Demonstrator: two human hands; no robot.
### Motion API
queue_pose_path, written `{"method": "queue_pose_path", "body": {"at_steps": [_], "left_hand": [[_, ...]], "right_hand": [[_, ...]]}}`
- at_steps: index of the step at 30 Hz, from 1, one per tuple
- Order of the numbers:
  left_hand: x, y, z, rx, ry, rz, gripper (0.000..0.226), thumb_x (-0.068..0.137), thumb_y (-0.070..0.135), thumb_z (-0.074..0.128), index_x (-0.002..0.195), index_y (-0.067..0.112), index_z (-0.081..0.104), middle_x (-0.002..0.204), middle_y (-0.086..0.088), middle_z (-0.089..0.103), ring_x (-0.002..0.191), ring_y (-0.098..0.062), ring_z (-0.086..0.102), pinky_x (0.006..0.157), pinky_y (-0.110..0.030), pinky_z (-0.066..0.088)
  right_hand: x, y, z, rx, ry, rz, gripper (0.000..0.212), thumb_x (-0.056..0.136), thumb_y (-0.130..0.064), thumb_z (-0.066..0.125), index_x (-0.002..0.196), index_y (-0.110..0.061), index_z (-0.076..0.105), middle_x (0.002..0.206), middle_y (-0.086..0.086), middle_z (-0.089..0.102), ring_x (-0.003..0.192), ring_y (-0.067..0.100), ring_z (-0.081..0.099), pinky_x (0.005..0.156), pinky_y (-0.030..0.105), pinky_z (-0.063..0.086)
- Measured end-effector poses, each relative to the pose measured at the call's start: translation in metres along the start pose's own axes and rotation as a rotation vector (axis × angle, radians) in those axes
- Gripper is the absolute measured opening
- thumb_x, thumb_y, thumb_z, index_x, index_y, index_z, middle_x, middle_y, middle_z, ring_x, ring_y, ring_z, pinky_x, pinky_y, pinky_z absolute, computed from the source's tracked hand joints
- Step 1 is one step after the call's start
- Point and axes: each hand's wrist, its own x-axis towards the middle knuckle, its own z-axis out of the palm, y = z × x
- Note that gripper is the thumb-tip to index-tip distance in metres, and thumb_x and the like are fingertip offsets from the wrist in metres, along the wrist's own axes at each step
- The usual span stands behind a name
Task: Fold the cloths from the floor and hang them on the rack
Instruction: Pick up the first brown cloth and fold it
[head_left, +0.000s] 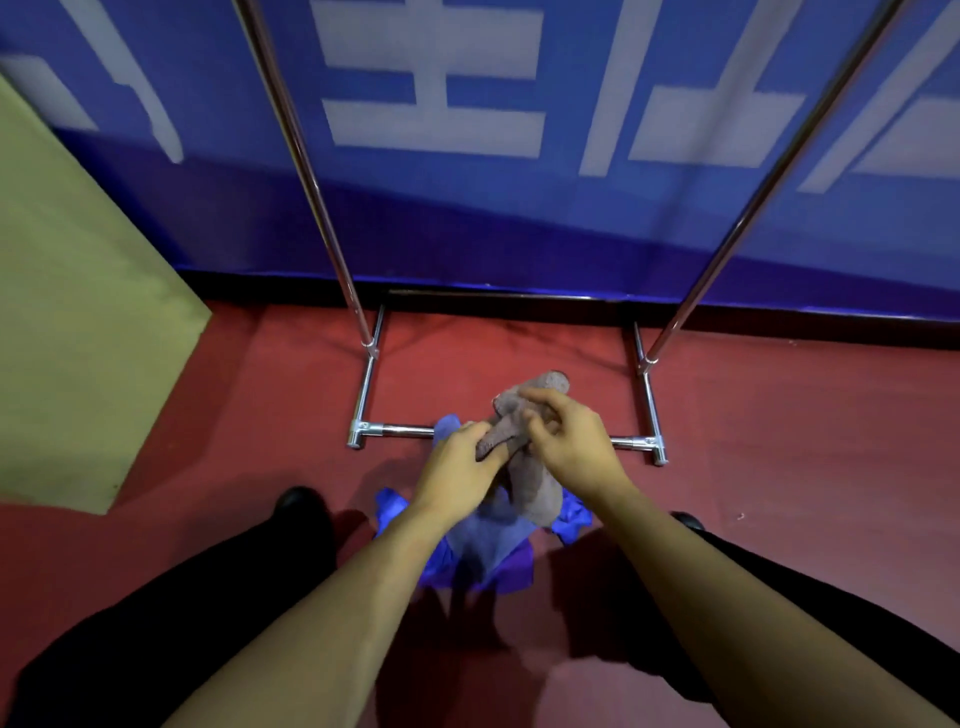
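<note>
open floor betw rack uprights (317, 182); base bar (405, 429) low ahead

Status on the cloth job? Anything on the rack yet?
Nothing visibly hung: the rack's uprights and base bars show bare, though its top rail is out of view. In hand: left hand and right hand both grip the grey-brown cloth, still bunched. Left: the blue cloths on the red floor.

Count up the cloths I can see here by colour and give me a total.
Brown-grey: 1, the brown-grey cloth held in the left hand and right hand.
Blue: at least 1, the blue cloth pile on the floor; separate pieces cannot be told apart.
Total: at least 2.
</note>
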Motion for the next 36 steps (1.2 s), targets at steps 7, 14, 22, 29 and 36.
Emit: {"method": "queue_pose_path", "body": {"at_steps": [7, 14, 22, 29, 36], "left_hand": [[-0.017, 0.065, -0.040, -0.237, 0.065, 0.153, 0.018, 0.091, 0.030, 0.072, 0.093, 0.016, 0.061, 0.081, 0.002, 0.069, 0.070, -0.004, 0.058, 0.070, -0.027, 0.048], [-0.027, 0.096, -0.059, -0.631, 0.112, 0.146, 0.025, 0.092, 0.024, 0.069, 0.117, 0.020, 0.065, 0.114, -0.002, 0.074, 0.107, -0.015, 0.070, 0.096, -0.034, 0.053], [-0.037, 0.118, -0.073, -0.943, 0.132, 0.039, 0.020, 0.097, 0.012, 0.063, 0.117, 0.012, 0.065, 0.115, -0.012, 0.073, 0.103, -0.020, 0.071, 0.089, -0.032, 0.055], [-0.040, 0.088, -0.084, -0.800, 0.241, -0.012, 0.015, 0.099, 0.025, 0.061, 0.110, 0.016, 0.065, 0.109, -0.007, 0.074, 0.107, -0.022, 0.068, 0.098, -0.037, 0.052], [-0.048, 0.061, -0.096, -0.684, 0.311, -0.032, 0.016, 0.096, 0.020, 0.066, 0.106, 0.010, 0.073, 0.100, -0.010, 0.078, 0.101, -0.029, 0.073, 0.092, -0.042, 0.057]], "right_hand": [[-0.023, -0.042, -0.038, 0.229, 0.148, -0.024, 0.034, 0.095, -0.036, 0.061, 0.128, -0.030, 0.054, 0.091, -0.010, 0.069, 0.083, 0.004, 0.069, 0.087, 0.037, 0.056], [-0.057, -0.030, -0.030, 0.621, -0.036, 0.261, 0.086, 0.087, -0.055, 0.066, 0.152, -0.033, 0.014, 0.144, 0.010, 0.046, 0.119, 0.019, 0.060, 0.092, 0.029, 0.055], [-0.077, -0.021, -0.015, 1.048, -0.146, 0.582, 0.082, 0.065, -0.067, 0.081, 0.131, -0.030, 0.050, 0.125, 0.004, 0.070, 0.109, 0.027, 0.070, 0.092, 0.054, 0.056], [-0.067, -0.032, -0.035, 0.973, 0.207, 0.234, 0.078, 0.082, -0.009, 0.080, 0.141, -0.041, 0.041, 0.124, 0.014, 0.065, 0.111, 0.031, 0.068, 0.094, 0.050, 0.056], [-0.060, -0.026, -0.058, 0.581, 0.195, 0.057, 0.027, 0.090, -0.020, 0.072, 0.116, -0.027, 0.071, 0.118, -0.008, 0.070, 0.106, -0.001, 0.065, 0.094, 0.019, 0.051]]}}
